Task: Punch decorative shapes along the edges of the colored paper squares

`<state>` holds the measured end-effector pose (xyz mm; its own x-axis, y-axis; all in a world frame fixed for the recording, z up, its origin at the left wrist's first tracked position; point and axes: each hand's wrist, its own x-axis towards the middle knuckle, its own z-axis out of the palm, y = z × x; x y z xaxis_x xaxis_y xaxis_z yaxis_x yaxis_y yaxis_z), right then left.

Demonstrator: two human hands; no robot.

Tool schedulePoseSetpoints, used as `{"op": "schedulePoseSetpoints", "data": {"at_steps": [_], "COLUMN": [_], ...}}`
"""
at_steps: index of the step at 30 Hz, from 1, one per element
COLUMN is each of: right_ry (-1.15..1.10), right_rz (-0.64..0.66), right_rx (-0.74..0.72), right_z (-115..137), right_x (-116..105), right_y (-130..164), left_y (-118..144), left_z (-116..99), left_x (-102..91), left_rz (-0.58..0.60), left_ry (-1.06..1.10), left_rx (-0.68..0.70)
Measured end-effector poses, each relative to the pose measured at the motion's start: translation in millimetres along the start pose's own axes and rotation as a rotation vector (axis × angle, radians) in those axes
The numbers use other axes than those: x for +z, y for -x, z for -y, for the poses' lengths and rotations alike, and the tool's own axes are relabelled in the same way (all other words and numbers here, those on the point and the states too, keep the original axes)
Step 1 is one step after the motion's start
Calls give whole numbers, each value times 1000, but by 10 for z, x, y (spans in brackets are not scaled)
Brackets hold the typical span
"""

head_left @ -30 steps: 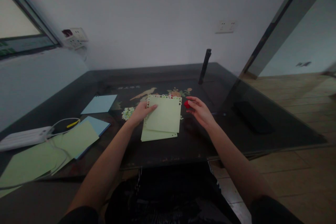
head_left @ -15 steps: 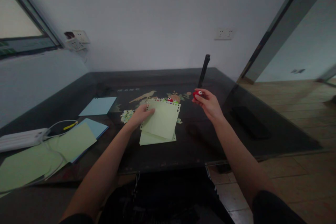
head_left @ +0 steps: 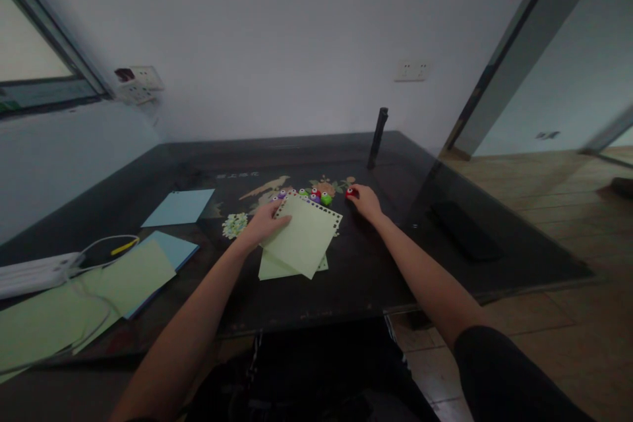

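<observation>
My left hand (head_left: 264, 221) pinches the upper left edge of a pale green hole-punched sheet (head_left: 306, 231), thumb on top. The sheet is tilted and overlaps another pale green sheet (head_left: 277, 267) lying beneath it. Just behind its punched edge sit several small balls with eyes, among them a green ball (head_left: 326, 198) and a purple ball (head_left: 315, 198); the sheet and my left fingers partly hide some. To the right of this cluster my right hand (head_left: 366, 202) has its fingertips closed on a red ball with eyes (head_left: 350, 192), down at the dark table (head_left: 356, 264).
A black upright stick-like object (head_left: 378, 138) stands at the back right. On the right lies a dark flat object (head_left: 465, 231). At left are a light blue sheet (head_left: 179, 207), more green sheets (head_left: 133, 270), a white power strip (head_left: 37, 275) and a looping cable (head_left: 106, 303).
My right hand has lowered the red ball and moved it left, closer to the other balls. The top green sheet has turned clockwise in my left hand, uncovering more balls.
</observation>
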<state>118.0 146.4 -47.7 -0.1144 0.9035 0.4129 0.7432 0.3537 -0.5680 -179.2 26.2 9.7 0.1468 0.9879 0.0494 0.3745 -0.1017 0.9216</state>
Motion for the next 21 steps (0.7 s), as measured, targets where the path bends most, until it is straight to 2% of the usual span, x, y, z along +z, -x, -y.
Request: {"op": "schedulePoseSetpoints", "data": {"at_steps": [5, 15, 21], "right_ry": [103, 130, 130], "right_rz": [12, -11, 38], "right_rx": [-81, -96, -114], "right_z": [9, 131, 179], "right_x": [53, -90, -82], "right_y": [2, 118, 131], "left_y": [-35, -39, -36], "left_z": [47, 86, 81], "left_x": [12, 12, 7], "left_rz": [10, -4, -12], "left_ry": [-11, -45, -54], "left_rx": [20, 60, 63]}}
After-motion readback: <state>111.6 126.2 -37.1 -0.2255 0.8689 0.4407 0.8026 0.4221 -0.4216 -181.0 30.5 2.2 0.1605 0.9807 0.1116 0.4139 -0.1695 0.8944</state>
